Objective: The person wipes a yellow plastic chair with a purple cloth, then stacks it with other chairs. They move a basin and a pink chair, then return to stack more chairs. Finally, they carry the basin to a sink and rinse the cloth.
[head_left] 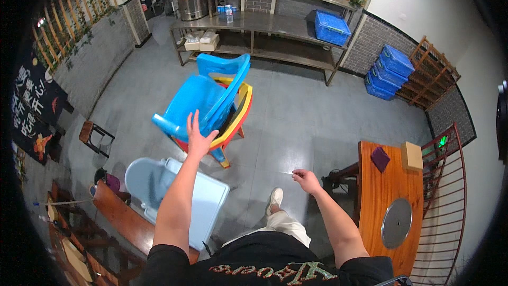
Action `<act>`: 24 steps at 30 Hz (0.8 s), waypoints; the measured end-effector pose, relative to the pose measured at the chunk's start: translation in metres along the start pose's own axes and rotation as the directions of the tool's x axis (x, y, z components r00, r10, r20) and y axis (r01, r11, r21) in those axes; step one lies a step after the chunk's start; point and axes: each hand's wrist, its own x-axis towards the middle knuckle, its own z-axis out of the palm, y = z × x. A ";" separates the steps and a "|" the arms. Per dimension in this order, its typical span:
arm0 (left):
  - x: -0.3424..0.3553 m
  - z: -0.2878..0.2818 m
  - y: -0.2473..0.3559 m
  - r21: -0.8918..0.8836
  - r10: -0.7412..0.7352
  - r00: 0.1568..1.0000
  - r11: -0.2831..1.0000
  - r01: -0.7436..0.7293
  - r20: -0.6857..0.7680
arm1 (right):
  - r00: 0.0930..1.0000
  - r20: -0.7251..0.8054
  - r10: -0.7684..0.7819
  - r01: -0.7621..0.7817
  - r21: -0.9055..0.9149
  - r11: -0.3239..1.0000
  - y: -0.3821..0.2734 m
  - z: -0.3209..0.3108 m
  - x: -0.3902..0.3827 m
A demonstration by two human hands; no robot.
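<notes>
A bright blue plastic chair (188,95) sits stacked on yellow (243,105) and red plastic chairs ahead of me, slightly left. My left hand (198,137) reaches over the front of the stack with fingers spread; whether it touches the blue plastic is unclear. Below it, a pale blue seat with a flat tray (206,206) lies partly behind my left forearm. My right hand (306,179) hangs over the floor between the stack and a wooden table, its fingers curled; I cannot make out what, if anything, they hold.
The wooden table (397,190) at right carries a box, purple cloth and metal disc. A steel counter (286,26) spans the back; stacked blue bins (389,74) and wooden racks stand right of it. A small stool (87,132), wooden bench (121,217) and chalkboard line the left.
</notes>
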 end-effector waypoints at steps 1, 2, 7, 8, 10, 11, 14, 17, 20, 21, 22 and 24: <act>0.023 0.017 -0.013 0.108 0.102 0.990 0.990 -0.092 -0.092 | 1.000 0.012 -0.025 0.025 -0.026 0.999 -0.008 -0.016 0.034; 0.037 0.023 -0.017 0.115 -0.050 0.998 0.992 0.055 -0.048 | 0.999 0.035 -0.034 0.035 -0.044 0.998 -0.019 -0.024 0.062; 0.038 0.055 -0.034 0.289 -0.081 0.986 0.950 0.121 -0.147 | 0.977 0.207 -0.051 0.052 -0.001 0.999 -0.044 -0.073 0.188; 0.041 0.054 -0.033 0.328 -0.063 0.987 0.939 0.108 -0.147 | 0.976 0.203 -0.080 0.088 -0.032 0.996 -0.051 -0.078 0.217; 0.042 0.058 -0.030 0.370 -0.055 0.988 0.923 0.106 -0.146 | 0.968 0.210 -0.138 0.163 -0.104 0.981 -0.066 -0.090 0.278; 0.045 0.054 -0.029 0.384 -0.055 0.987 0.917 0.111 -0.153 | 0.953 0.270 -0.140 0.166 -0.078 0.983 -0.089 -0.088 0.305; 0.046 0.053 -0.032 0.413 -0.009 0.976 0.905 0.100 -0.216 | 0.909 0.392 -0.143 0.126 0.071 0.990 -0.155 -0.075 0.377; 0.039 0.066 -0.046 0.445 0.078 0.956 0.894 0.060 -0.284 | 0.877 0.473 -0.081 -0.132 0.401 0.907 -0.199 -0.055 0.456; 0.042 0.065 -0.047 0.446 0.115 0.932 0.893 0.053 -0.342 | 0.738 0.670 0.086 -0.547 0.517 0.659 -0.270 -0.042 0.492; 0.042 0.069 -0.041 0.428 0.108 0.929 0.902 0.058 -0.354 | 0.720 0.686 0.104 -0.553 0.476 0.684 -0.275 -0.040 0.509; 0.042 0.070 -0.042 0.412 0.072 0.937 0.907 0.080 -0.341 | 0.703 0.701 0.122 -0.557 0.435 0.708 -0.280 -0.039 0.526; 0.036 0.072 -0.037 0.442 0.032 0.927 0.884 0.148 -0.374 | 0.655 0.745 0.132 -0.570 0.371 0.733 -0.296 -0.027 0.555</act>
